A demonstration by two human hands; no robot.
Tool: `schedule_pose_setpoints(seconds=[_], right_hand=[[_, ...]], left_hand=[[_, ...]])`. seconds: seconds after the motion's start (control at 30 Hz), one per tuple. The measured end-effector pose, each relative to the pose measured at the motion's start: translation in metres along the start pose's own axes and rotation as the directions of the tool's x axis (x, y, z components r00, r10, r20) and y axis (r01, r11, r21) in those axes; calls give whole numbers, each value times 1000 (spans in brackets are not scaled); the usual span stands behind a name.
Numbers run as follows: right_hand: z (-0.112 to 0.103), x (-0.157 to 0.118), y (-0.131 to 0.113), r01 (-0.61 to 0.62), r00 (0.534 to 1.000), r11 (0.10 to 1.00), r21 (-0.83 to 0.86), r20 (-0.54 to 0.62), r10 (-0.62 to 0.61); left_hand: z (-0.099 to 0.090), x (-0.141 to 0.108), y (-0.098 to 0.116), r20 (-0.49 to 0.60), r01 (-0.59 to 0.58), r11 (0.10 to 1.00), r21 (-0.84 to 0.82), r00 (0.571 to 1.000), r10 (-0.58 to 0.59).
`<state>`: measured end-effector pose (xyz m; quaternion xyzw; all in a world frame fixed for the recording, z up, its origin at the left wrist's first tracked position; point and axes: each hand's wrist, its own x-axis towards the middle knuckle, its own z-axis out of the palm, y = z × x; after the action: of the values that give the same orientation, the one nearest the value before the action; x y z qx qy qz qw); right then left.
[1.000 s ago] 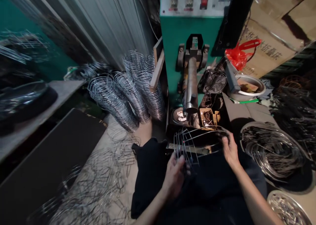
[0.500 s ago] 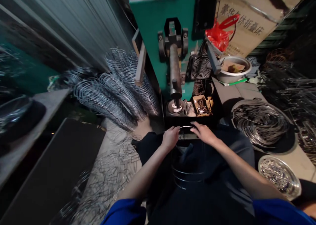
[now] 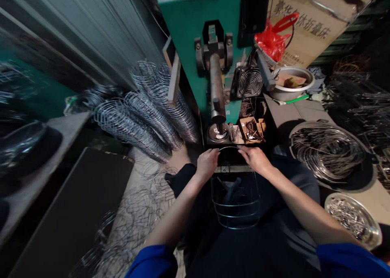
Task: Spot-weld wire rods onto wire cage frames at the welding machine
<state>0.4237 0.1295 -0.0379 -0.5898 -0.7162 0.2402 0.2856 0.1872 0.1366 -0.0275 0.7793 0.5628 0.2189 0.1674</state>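
The near edge of the open black metal bin (image 3: 222, 169) lay just beneath the curved wire between your hands, in the camera's view. Above that wire was a narrow dark strip, then the small brown cardboard box (image 3: 250, 131) and the lower end of the thick grey steel cylinder (image 3: 217, 83) on the green metal machine (image 3: 183, 26). To your left, the leaning stacks of silver wire rings (image 3: 134, 127) stood well apart from your hand; to your right, the round black tray of loose wire (image 3: 329, 154) sat well clear of your wrist. Your forearms had room between them, over the dark cloth (image 3: 243, 255) on your lap.

Your left hand (image 3: 207, 164) and right hand (image 3: 256, 160) faced each other, backs mostly up, forearms angled inward. Left thumb and fingers were pressed together, pinching one end of the curve; the right ones pinched the other. The thin silver wire frame (image 3: 236, 228) hung below them, its curved crosswires over your lap. How your remaining fingers were curled, you couldn't tell.
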Motion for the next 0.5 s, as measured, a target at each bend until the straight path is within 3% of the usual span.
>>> schedule_pose_setpoints(seconds=[0.2, 0.5], right_hand=[[-20, 22, -22, 128, 990, 983, -132, 76, -119], [-39, 48, -41, 171, 981, 969, -180, 118, -151]], left_hand=[[-28, 12, 5, -19, -45, 999, 8, 999, 45], [-53, 27, 17, -40, -19, 997, 80, 999, 22]])
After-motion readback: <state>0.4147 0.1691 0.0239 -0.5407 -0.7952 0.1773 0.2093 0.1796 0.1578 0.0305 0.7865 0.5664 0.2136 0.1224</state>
